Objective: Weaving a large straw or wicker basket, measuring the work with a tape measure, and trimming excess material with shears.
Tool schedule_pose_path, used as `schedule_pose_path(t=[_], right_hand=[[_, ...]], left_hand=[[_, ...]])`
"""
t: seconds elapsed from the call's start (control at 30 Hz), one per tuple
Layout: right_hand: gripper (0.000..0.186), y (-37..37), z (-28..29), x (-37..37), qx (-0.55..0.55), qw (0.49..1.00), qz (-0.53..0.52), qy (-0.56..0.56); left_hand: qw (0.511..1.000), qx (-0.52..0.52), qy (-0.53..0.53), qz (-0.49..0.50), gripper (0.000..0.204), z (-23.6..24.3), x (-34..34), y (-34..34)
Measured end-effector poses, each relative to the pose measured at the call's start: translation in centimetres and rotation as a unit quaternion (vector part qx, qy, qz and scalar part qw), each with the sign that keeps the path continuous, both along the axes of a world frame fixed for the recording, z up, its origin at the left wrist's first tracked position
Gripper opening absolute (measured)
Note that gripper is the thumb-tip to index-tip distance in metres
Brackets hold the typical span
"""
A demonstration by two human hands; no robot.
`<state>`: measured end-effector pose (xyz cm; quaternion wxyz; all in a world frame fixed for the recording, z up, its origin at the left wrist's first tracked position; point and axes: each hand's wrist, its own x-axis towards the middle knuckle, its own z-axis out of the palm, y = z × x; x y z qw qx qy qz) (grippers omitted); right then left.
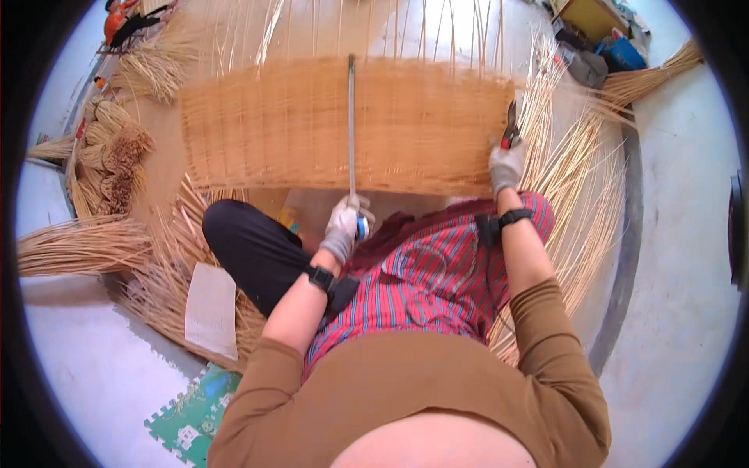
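Head view, looking down on a seated person at work on a woven wicker panel (343,129) that spans the upper centre of the frame, its loose stakes fanning out past the top edge and to the right.

The left hand (343,226), gloved, is at centre frame, closed around the blue-and-white case of a tape measure (363,228); its metal blade (351,125) runs straight up across the panel to the panel's upper edge.

The right hand (507,165), also gloved, is clamped on the red handles of a pair of cutters (511,129) at the panel's right end, right of centre.

Bundles of straw-coloured reed (82,246) lie at the left edge; more tied bundles (117,156) stand in the upper left.

A flat white sheet (211,308) rests on the reeds at lower left, and a green foam puzzle mat (191,417) lies below it.

In the upper right corner: a yellow box (589,15) and a blue container (624,53), contents not discernible.
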<state>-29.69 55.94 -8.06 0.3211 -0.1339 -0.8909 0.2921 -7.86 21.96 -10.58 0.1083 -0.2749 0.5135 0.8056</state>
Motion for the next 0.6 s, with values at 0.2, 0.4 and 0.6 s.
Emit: schedule_pose_path(t=[0.2,0.4,0.6], right_hand=[[0.06,-1.4,2.0,0.3,-0.079,0.989,0.025,-0.121],[0.061,-1.2,1.7,0.6,-0.075,0.991,0.027,-0.104],[0.058,-1.7,2.8,1.0,-0.1,0.989,0.016,-0.111]], left_hand=[[0.998,-0.003,-0.06,-0.011,0.034,1.0,-0.5,-0.2],[0.998,0.031,-0.054,-0.017,0.029,0.2,-0.5,-0.4],[0.999,-0.018,-0.027,-0.034,0.031,-0.4,-0.6,-0.4]])
